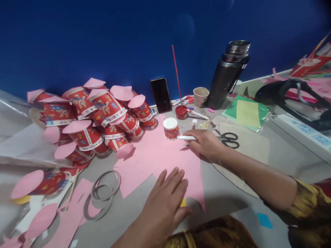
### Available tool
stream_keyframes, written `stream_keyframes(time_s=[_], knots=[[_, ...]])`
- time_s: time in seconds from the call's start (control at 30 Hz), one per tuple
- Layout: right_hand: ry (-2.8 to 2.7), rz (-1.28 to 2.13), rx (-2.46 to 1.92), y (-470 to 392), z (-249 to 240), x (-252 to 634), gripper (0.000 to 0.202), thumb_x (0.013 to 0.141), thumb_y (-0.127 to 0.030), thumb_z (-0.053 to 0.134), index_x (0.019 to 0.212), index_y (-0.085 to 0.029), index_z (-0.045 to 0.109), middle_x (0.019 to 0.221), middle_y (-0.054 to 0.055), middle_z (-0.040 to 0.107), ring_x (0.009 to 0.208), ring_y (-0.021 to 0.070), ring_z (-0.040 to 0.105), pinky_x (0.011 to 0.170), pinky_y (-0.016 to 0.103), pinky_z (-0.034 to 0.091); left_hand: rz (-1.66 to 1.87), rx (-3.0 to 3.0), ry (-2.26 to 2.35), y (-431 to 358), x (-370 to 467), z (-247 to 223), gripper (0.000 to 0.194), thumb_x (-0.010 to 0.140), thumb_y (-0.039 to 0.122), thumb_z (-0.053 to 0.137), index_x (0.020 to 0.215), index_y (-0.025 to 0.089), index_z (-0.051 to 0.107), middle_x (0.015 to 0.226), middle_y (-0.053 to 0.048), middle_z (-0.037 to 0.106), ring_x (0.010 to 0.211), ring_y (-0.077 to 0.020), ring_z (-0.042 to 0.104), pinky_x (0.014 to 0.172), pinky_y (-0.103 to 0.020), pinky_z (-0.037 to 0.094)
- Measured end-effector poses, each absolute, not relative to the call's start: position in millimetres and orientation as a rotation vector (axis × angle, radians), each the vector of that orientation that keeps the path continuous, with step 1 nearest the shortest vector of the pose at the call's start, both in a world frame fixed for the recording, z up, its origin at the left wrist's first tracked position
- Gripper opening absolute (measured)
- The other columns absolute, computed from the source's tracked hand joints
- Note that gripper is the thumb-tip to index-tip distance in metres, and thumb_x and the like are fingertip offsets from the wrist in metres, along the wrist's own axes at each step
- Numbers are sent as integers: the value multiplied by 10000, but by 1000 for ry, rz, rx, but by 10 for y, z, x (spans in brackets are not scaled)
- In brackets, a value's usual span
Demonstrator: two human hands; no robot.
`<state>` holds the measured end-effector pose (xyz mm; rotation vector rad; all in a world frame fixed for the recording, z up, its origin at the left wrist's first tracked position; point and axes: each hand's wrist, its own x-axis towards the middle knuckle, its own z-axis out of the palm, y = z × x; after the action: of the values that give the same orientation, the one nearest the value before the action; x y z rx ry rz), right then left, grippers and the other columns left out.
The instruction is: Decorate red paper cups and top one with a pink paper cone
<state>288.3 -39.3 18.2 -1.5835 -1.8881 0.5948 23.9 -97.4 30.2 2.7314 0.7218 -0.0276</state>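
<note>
My right hand [207,142] is closed around a slim white pen [186,137], whose far end reaches the lower right side of a small red paper cup [171,134]. Whether pen and cup touch, I cannot tell. The cup shows a white top and stands on a large pink paper sheet [165,155]. My left hand [169,193] rests palm down near the sheet's front edge, fingers stretched and holding nothing. Part of a yellow piece [183,202] shows beside its thumb. Black-handled scissors [229,139] lie just beyond my right wrist, their blades mostly hidden.
Red cups with pink paper discs [85,136] are piled at left. Grey rings [103,196] lie in front of them. Along the blue wall stand a phone [160,94], a red pot [181,113] with a stick, a paper cup [201,98] and a black flask [223,79]. A power strip [305,134] lies right.
</note>
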Motion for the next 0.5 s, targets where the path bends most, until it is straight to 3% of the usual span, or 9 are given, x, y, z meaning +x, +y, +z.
stream_keyframes(time_s=[0.1, 0.17, 0.37, 0.5], knots=[[-2004, 488, -1696, -417, 172, 2863, 382, 915, -415, 739, 1243, -219, 741, 1231, 101, 790, 1090, 312, 733, 904, 361, 512, 101, 2752, 684, -1057, 111, 208, 472, 927, 225, 739, 1369, 193, 577, 1565, -139, 592, 1512, -327, 487, 1226, -590, 443], [-2109, 480, -1750, -428, 175, 2845, 468, 882, -506, 782, 1254, -227, 730, 1223, 98, 789, 1083, 318, 734, 876, 353, 505, 259, 2762, 727, -1115, 8, 134, 465, 935, 193, 713, 1374, 201, 559, 1527, -141, 614, 1497, -318, 499, 1206, -563, 465], [-2343, 501, -1889, -407, 242, 2829, 314, 900, -428, 765, 1131, -219, 721, 1101, 74, 789, 967, 274, 729, 698, 295, 397, 596, 2602, 1182, -1245, -227, 54, 241, 927, 201, 707, 1138, 239, 598, 1159, -105, 646, 1156, -308, 630, 974, -480, 545], [-2376, 556, -1913, -373, 254, 2856, 198, 940, -398, 709, 982, -204, 712, 967, 74, 787, 875, 259, 710, 641, 299, 324, 567, 2535, 1392, -1261, -243, 53, 428, 851, 336, 822, 1174, 238, 559, 1148, -106, 598, 1132, -346, 579, 942, -502, 519]])
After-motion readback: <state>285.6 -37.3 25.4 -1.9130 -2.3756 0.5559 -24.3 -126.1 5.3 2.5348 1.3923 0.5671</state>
